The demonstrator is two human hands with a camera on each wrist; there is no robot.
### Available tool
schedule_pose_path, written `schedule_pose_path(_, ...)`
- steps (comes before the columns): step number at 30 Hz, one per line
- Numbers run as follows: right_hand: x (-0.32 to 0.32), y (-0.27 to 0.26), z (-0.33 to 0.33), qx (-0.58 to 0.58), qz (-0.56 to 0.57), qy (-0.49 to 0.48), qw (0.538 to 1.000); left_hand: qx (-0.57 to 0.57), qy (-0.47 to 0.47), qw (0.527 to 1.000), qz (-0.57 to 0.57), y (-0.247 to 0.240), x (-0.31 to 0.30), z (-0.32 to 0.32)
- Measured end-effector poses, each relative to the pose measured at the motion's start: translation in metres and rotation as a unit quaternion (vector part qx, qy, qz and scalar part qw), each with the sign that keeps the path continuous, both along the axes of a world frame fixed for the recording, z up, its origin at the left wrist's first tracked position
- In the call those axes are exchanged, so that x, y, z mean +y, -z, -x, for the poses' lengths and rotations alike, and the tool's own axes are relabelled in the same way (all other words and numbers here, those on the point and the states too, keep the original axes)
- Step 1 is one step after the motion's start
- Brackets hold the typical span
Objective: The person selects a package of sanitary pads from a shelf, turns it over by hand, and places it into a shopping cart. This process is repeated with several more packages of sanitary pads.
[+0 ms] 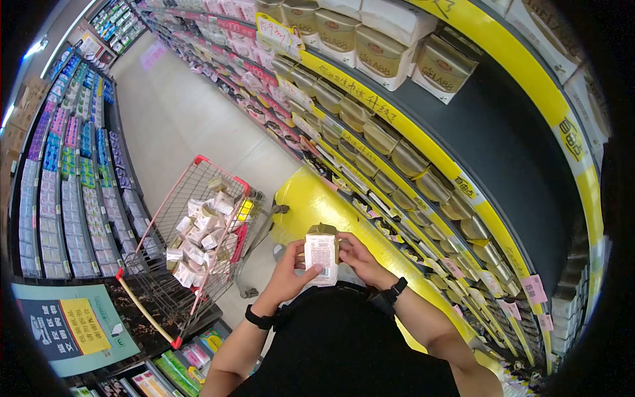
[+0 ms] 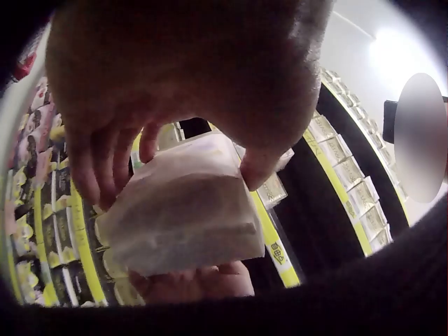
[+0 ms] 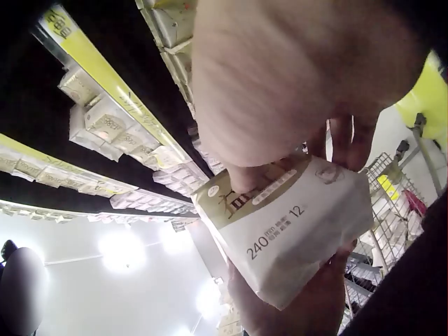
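Observation:
A white and gold package is held upright in front of the chest, its printed back with a barcode facing the head camera. The left hand grips its left side, thumb across the lower back face. On the other side the right hand holds the package with curled fingers. In the left wrist view the left hand spans the pale package. The right wrist view shows the right hand on the package, whose face reads 240 and 12.
A wire shopping cart holding many similar white packages stands at the left. Shelves with yellow edge strips and gold-white packs curve along the right. Another stocked shelf lines the far left, beyond the aisle floor. A green sign is at lower left.

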State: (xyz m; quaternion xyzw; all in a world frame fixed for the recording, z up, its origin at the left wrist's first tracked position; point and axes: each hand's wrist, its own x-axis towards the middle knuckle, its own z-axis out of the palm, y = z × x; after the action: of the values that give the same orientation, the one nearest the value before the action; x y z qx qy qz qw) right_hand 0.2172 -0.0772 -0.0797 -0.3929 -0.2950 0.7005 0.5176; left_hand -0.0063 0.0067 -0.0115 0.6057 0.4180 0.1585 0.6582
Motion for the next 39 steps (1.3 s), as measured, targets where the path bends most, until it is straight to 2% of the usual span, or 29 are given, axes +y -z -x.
schedule_pose_path(3, 0.008, -0.004, 0.003, 0.001, 0.011, -0.015, 1.0, -0.04, -0.008, 0.999, 0.008, -0.002, 0.002, 0.007)
schedule_pose_path(6, 0.018, -0.003, 0.011, 0.005, 0.017, -0.034, 0.999, -0.035, 0.004, 0.999, 0.018, -0.008, 0.007, 0.019)
schedule_pose_path(9, 0.03, -0.009, 0.021, -0.02, 0.027, -0.063, 0.997, -0.024, -0.029, 0.999, 0.027, -0.003, 0.011, 0.036)
schedule_pose_path(12, 0.044, -0.007, 0.032, -0.071, 0.02, -0.098, 0.992, -0.09, -0.108, 0.989, 0.048, -0.004, 0.018, 0.045)
schedule_pose_path(15, 0.057, -0.009, 0.047, -0.086, 0.047, -0.097, 0.99, -0.173, -0.226, 0.955, 0.08, 0.016, 0.034, 0.06)
schedule_pose_path(16, 0.06, -0.009, 0.052, -0.09, 0.05, -0.1, 0.99, -0.214, -0.269, 0.934, 0.1, 0.019, 0.039, 0.064)
schedule_pose_path(18, 0.069, -0.009, 0.062, -0.1, 0.057, -0.108, 0.988, -0.318, -0.361, 0.846, 0.23, 0.02, 0.062, 0.081)
schedule_pose_path(19, 0.072, -0.012, 0.068, -0.1, 0.069, -0.104, 0.987, -0.313, -0.414, 0.82, 0.242, 0.017, 0.071, 0.09)
schedule_pose_path(22, 0.079, -0.018, 0.083, -0.114, 0.063, -0.107, 0.986, -0.4, -0.488, 0.737, 0.242, 0.079, 0.092, 0.153)
schedule_pose_path(23, 0.083, -0.022, 0.086, -0.113, 0.067, -0.105, 0.986, -0.419, -0.522, 0.69, 0.274, 0.07, 0.097, 0.164)
schedule_pose_path(26, 0.089, -0.018, 0.095, -0.135, 0.092, -0.097, 0.982, -0.401, -0.601, 0.602, 0.339, 0.082, 0.108, 0.192)
schedule_pose_path(27, 0.091, -0.02, 0.099, -0.147, 0.103, -0.092, 0.979, -0.403, -0.609, 0.6, 0.326, 0.082, 0.108, 0.196)
schedule_pose_path(30, 0.096, -0.012, 0.113, -0.14, 0.106, -0.078, 0.981, -0.494, -0.509, 0.624, 0.327, 0.094, 0.111, 0.211)
schedule_pose_path(34, 0.102, 0.0, 0.138, -0.157, 0.1, -0.094, 0.978, -0.466, -0.455, 0.662, 0.372, 0.084, 0.134, 0.21)
schedule_pose_path(35, 0.1, 0.007, 0.144, -0.156, 0.085, -0.087, 0.98, -0.47, -0.433, 0.671, 0.376, 0.09, 0.136, 0.212)
schedule_pose_path(36, 0.104, -0.002, 0.148, -0.221, 0.083, -0.1, 0.967, -0.479, -0.406, 0.679, 0.38, 0.1, 0.14, 0.219)
schedule_pose_path(37, 0.106, 0.008, 0.147, -0.187, 0.079, -0.104, 0.974, -0.475, -0.355, 0.713, 0.374, 0.117, 0.148, 0.228)
schedule_pose_path(38, 0.112, -0.001, 0.147, -0.2, 0.056, -0.085, 0.974, -0.463, -0.34, 0.737, 0.356, 0.125, 0.154, 0.231)
schedule_pose_path(39, 0.119, -0.012, 0.146, -0.272, 0.008, -0.049, 0.961, -0.44, -0.356, 0.739, 0.365, 0.121, 0.164, 0.233)
